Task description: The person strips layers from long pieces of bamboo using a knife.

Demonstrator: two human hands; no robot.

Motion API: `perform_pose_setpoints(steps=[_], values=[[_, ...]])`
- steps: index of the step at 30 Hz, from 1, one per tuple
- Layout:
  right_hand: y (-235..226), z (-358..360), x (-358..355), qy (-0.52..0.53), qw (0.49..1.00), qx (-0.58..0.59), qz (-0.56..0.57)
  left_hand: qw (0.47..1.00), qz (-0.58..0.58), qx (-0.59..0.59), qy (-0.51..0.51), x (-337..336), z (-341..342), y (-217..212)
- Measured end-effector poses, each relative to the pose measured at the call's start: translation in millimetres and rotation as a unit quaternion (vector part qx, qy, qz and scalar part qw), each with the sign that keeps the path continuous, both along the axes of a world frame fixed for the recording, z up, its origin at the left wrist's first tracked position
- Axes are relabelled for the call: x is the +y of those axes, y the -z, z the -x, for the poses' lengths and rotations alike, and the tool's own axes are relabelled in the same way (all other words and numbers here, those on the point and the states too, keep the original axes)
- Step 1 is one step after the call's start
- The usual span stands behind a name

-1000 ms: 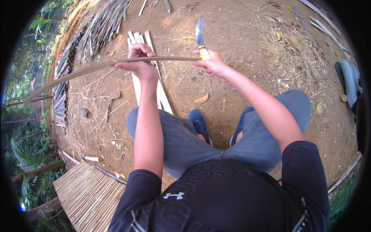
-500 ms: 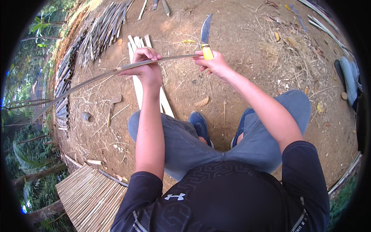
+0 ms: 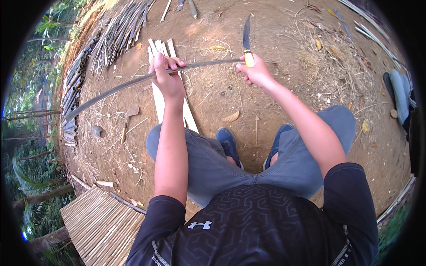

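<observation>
A long, thin bamboo strip (image 3: 115, 90) bows across in front of me, its far-left end hanging lower. My left hand (image 3: 169, 82) holds it loosely partway along, thumb raised and fingers curled over it. At the strip's right end, my right hand (image 3: 257, 73) grips a knife (image 3: 246, 35) by its yellow handle, blade pointing up and away. Its fingers also meet the strip's tip; how they pinch it is partly hidden. Pale split bamboo slats (image 3: 190, 116) lie on the ground beneath my left hand.
A hatchet-like tool (image 3: 128, 120) and a short tube piece (image 3: 98, 131) lie on the dirt at left. Dark bamboo strips (image 3: 120, 33) are heaped at far left. A slatted bamboo platform (image 3: 100, 224) stands near left. Grey cloth (image 3: 400, 95) lies at far right.
My right hand has moved right with the knife and the strip's end. The strip has slid rightward through my left hand, whose thumb now points up.
</observation>
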State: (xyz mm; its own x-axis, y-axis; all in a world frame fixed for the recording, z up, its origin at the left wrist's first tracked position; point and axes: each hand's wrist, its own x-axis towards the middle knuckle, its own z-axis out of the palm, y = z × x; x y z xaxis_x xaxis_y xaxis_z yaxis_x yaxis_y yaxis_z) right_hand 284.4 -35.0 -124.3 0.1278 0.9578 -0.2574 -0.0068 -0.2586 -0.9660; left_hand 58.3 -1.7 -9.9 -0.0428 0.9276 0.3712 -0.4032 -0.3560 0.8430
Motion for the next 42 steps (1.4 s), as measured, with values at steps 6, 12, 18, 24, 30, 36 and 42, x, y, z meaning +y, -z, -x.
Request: perform_pose_setpoints(steps=[6,12,18,24,30,36,42], values=[[-40.9,26.9,-35.0,-0.132,0.975,-0.178,-0.034,0.977,-0.004,0.021,-0.211,1.8,2.0,-11.9],[-39.4,32.3,-42.1,-0.173,0.966,-0.194,0.004,0.989,0.024,-0.101,-0.108,-0.3,14.9,-19.6],[-57.9,56.1,-55.6,-0.178,0.957,-0.220,-0.061,0.982,0.034,-0.064,-0.173,-3.8,-0.8,-18.5],[-64.8,67.7,-54.6,-0.192,0.951,-0.235,-0.068,0.960,0.082,-0.101,-0.249,-16.3,-16.2,-29.9],[-79.7,69.5,-53.0,-0.211,0.949,-0.234,-0.028,0.966,0.074,-0.102,-0.225,-14.6,-11.6,-26.6],[-92.3,68.6,-52.2,-0.210,0.951,-0.224,-0.029,0.971,0.065,-0.097,-0.209,-16.5,-15.3,-29.4],[-70.7,69.3,-42.1,-0.199,0.941,-0.263,-0.078,0.966,0.073,-0.100,-0.227,-16.0,-22.3,-27.5]])
